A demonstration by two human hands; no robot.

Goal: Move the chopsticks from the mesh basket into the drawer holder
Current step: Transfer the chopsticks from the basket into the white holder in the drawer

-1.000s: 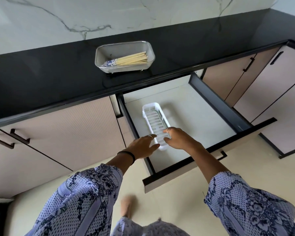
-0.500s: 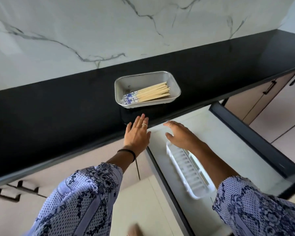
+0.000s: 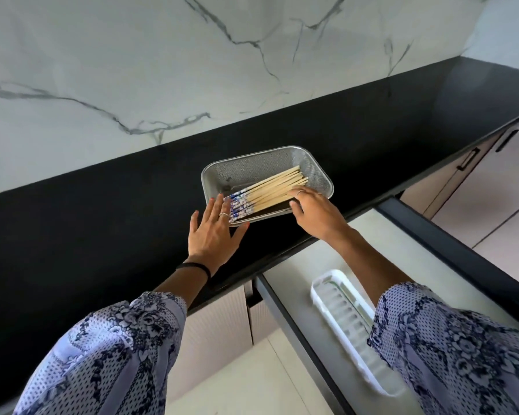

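A steel mesh basket (image 3: pixel 252 166) sits on the black counter, holding several wooden chopsticks (image 3: pixel 270 188) with blue-and-white patterned ends pointing left. My left hand (image 3: pixel 213 232) is open, fingers spread, its fingertips at the patterned ends by the basket's near left rim. My right hand (image 3: pixel 315 211) is open too, fingers resting over the plain tips at the basket's near right side. Neither hand grips anything. Below right, the white slotted holder (image 3: pixel 342 319) lies in the open drawer (image 3: pixel 297 265), partly hidden by my right sleeve.
The black counter (image 3: pixel 102 223) runs along a marble wall. The drawer's dark side wall (image 3: pixel 450 244) stands at the right, with closed beige cabinet doors (image 3: pixel 492 187) beyond it. More cabinet fronts lie under the counter at the left.
Both hands left the holder in the drawer and rose to the counter, reaching the basket. My view tilted up and came closer to the basket.
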